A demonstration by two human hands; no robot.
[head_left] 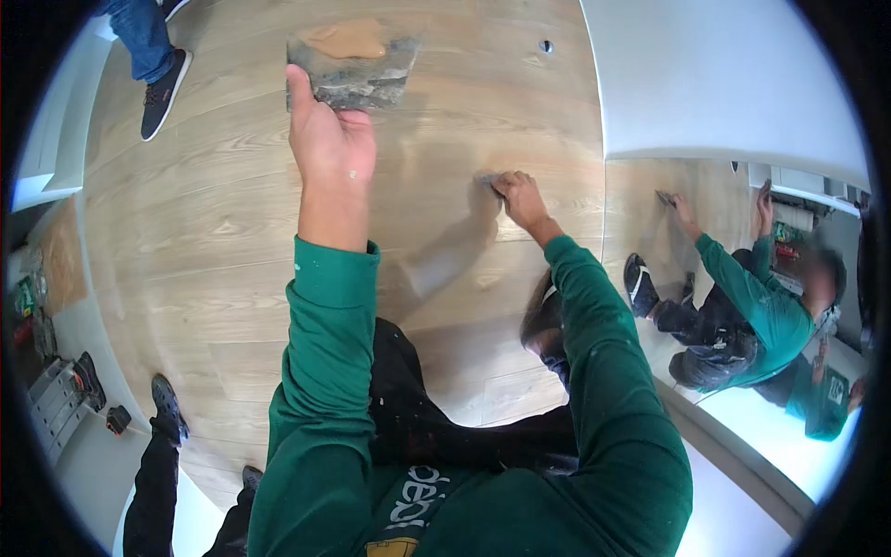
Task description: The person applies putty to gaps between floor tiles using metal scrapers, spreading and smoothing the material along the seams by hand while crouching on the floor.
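My left hand (332,139) grips a flat, stained metal plate (385,84) from beneath, with the thumb on its face. A smear of tan putty (345,40) lies on the plate's far part. Lower and to the right, my right hand (522,198) is closed round a small putty knife (488,180); only its grey blade shows past the fingers. The blade is at the surface of the wood-look floor (223,223), though whether it touches cannot be made out. My right hand's shadow falls on the boards beside it.
A mirror (687,186) at the right reflects my arms and a person. Another person's dark shoe (165,93) stands at the far left; black-trousered legs (153,473) show at lower left. A grey metal step (60,404) lies by the left edge. A small round fitting (546,46) sits in the floor.
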